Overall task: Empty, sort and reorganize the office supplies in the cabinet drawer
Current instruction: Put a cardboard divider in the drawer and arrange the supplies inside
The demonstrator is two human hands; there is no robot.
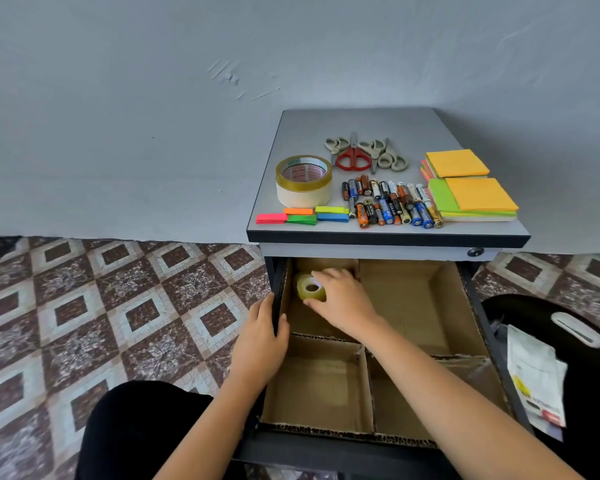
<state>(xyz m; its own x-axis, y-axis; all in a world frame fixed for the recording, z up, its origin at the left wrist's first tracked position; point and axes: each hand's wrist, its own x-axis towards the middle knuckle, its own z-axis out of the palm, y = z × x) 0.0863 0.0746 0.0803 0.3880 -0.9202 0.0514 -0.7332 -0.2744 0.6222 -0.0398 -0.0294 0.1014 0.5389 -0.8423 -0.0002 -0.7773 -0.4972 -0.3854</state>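
The cabinet drawer (pixel 478 327) stands pulled out, lined with cardboard dividers forming several compartments. In its far-left compartment my right hand (pixel 340 296) grips a small clear tape roll (pixel 309 287). My left hand (pixel 262 336) rests on the drawer's left wall, thumb inside. On the cabinet top (pixel 378 126) lie a big tape roll stack (pixel 303 181), several scissors (pixel 364 154), many batteries (pixel 392 204), coloured page flags (pixel 302 214) and sticky note pads (pixel 468 185).
A black bag (pixel 568 306) with papers (pixel 534 372) lies on the patterned tile floor to the right of the drawer. A grey wall stands behind the cabinet. My knee in black cloth (pixel 136 427) is at the lower left.
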